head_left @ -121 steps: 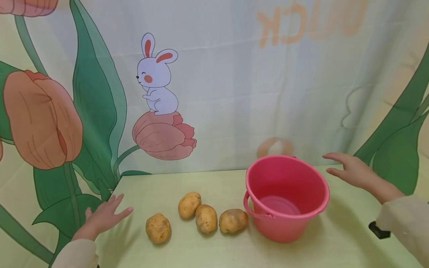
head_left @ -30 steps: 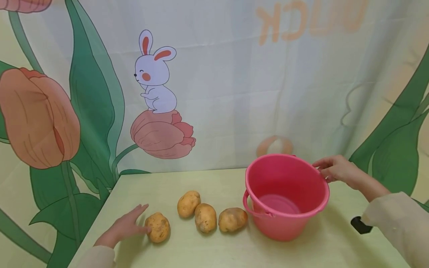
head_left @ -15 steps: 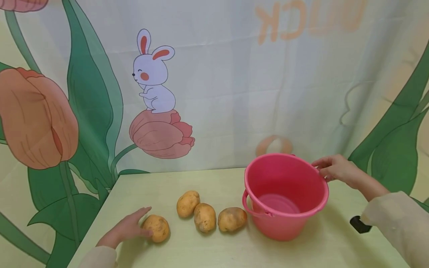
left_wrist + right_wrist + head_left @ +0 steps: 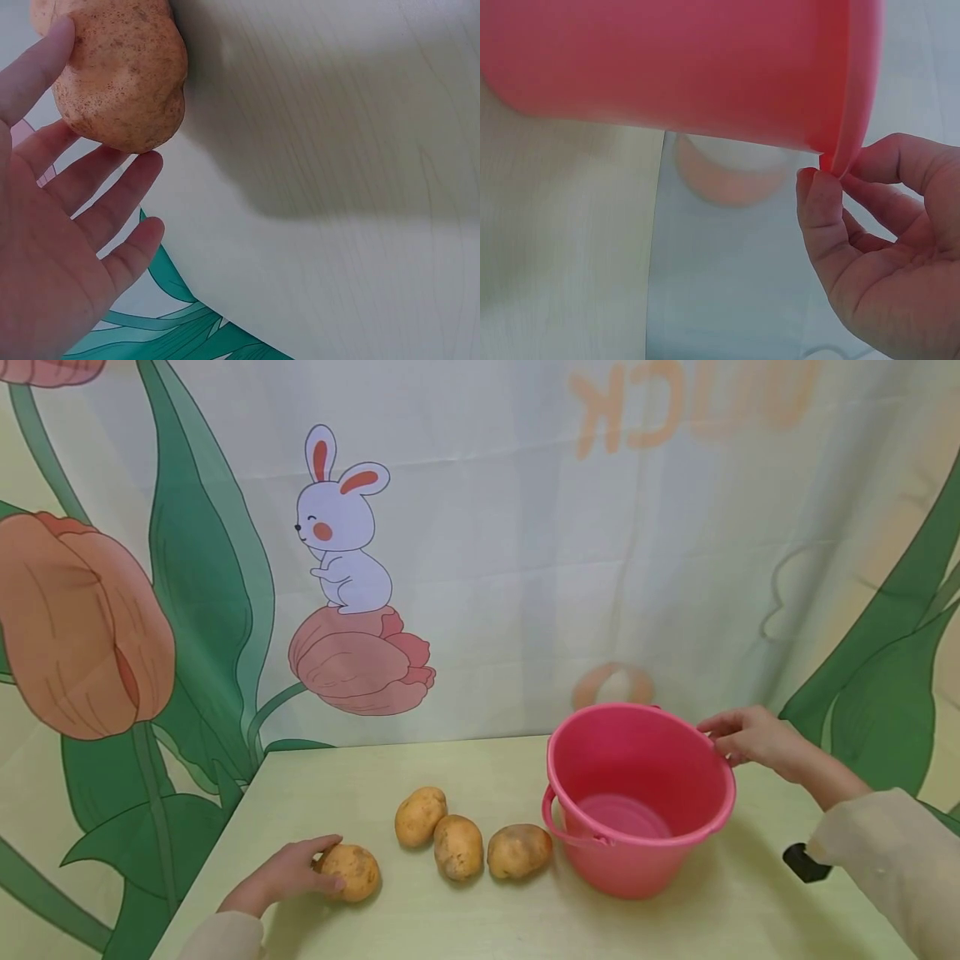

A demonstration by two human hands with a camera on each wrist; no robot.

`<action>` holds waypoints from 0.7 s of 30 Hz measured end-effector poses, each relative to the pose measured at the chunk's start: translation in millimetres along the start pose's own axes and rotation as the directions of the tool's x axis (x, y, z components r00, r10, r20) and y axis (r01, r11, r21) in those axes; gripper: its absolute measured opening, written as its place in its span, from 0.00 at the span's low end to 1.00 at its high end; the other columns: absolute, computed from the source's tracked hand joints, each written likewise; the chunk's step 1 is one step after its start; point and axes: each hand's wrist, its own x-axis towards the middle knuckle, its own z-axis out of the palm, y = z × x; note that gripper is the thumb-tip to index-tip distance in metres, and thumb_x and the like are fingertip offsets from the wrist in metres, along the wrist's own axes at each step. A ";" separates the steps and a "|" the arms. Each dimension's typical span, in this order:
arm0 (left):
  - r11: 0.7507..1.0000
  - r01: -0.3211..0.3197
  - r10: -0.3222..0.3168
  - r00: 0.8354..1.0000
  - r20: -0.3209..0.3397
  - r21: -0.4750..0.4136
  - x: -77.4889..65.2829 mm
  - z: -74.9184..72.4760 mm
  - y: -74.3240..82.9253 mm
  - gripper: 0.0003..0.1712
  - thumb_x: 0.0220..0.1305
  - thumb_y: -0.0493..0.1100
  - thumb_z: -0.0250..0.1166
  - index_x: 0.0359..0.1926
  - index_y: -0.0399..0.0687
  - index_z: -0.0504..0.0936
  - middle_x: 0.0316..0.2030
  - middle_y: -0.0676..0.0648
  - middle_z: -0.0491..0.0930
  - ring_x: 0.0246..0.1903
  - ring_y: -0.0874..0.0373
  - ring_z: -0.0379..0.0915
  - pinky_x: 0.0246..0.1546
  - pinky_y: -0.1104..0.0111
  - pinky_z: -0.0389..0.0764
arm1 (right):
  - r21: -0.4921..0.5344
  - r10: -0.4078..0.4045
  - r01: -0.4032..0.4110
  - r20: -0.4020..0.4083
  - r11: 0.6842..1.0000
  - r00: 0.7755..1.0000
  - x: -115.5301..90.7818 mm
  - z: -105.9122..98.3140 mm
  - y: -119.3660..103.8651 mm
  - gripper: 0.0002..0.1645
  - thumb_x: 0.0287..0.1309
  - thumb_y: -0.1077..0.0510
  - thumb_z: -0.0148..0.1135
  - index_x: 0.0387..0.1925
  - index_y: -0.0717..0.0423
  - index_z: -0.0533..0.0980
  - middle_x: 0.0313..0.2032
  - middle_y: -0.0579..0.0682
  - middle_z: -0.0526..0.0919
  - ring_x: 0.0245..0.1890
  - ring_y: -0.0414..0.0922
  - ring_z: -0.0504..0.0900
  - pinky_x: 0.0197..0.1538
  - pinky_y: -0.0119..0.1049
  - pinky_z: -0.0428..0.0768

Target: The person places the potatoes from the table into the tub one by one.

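Note:
At the left of the table, my left hand [image 4: 295,870] pinches a brown potato [image 4: 354,872] between thumb and fingers. The left wrist view has the thumb on one side of that potato [image 4: 124,75] and fingertips along its lower edge, the little finger off it. Over at the right, my right hand [image 4: 761,745] pinches the rim of a pink bucket [image 4: 630,872]. Close up in the right wrist view, thumb and index finger hold the bucket rim [image 4: 861,82]. The inside of the bucket shows only its bare bottom.
Three more potatoes lie between the left hand and the bucket: one farther back [image 4: 421,817], one in the middle [image 4: 459,848] and one beside the bucket [image 4: 519,852]. The bucket handle [image 4: 558,828] hangs on its left side. A printed curtain [image 4: 495,568] stands behind the table.
My left hand has come in from the left, and its fingers have closed around the leftmost potato, which shifted slightly. Earlier my right hand moved to the bucket rim and has stayed there since.

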 end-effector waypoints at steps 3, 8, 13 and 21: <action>1.000 -0.003 0.003 1.000 0.001 -0.001 1.3 0.3 -1.8 0.46 0.39 0.56 0.70 0.58 0.37 0.66 0.53 0.36 0.70 0.47 0.43 0.71 0.48 0.51 0.70 | 0.003 0.000 0.000 -0.001 1.000 1.000 -0.3 -0.2 -0.2 0.27 0.55 0.63 0.49 0.56 0.73 0.62 0.45 0.65 0.76 0.32 0.45 0.80 0.37 0.40 0.80; 1.000 -0.024 0.024 1.000 -0.002 0.010 3.4 1.1 -5.1 0.47 0.37 0.55 0.71 0.57 0.36 0.66 0.52 0.37 0.71 0.48 0.44 0.70 0.48 0.51 0.70 | 0.010 -0.001 0.001 0.002 1.000 1.000 -0.1 -0.4 -0.3 0.27 0.55 0.63 0.48 0.56 0.73 0.62 0.44 0.64 0.76 0.32 0.45 0.80 0.37 0.40 0.80; 0.999 -0.037 0.037 0.999 0.007 0.022 3.6 1.9 -6.2 0.48 0.36 0.53 0.71 0.58 0.35 0.65 0.52 0.36 0.71 0.51 0.43 0.67 0.50 0.49 0.68 | 0.009 -0.001 0.001 0.000 1.000 1.000 0.4 0.0 0.1 0.27 0.55 0.63 0.48 0.56 0.73 0.62 0.44 0.64 0.77 0.31 0.45 0.79 0.37 0.40 0.80; 0.998 -0.053 0.053 0.999 0.010 0.025 0.3 1.9 -3.0 0.48 0.36 0.51 0.72 0.58 0.33 0.65 0.53 0.35 0.71 0.53 0.41 0.65 0.51 0.48 0.66 | 0.003 0.001 -0.001 -0.003 1.000 1.000 0.9 0.1 0.9 0.26 0.55 0.63 0.48 0.55 0.73 0.63 0.43 0.63 0.77 0.31 0.45 0.79 0.37 0.39 0.80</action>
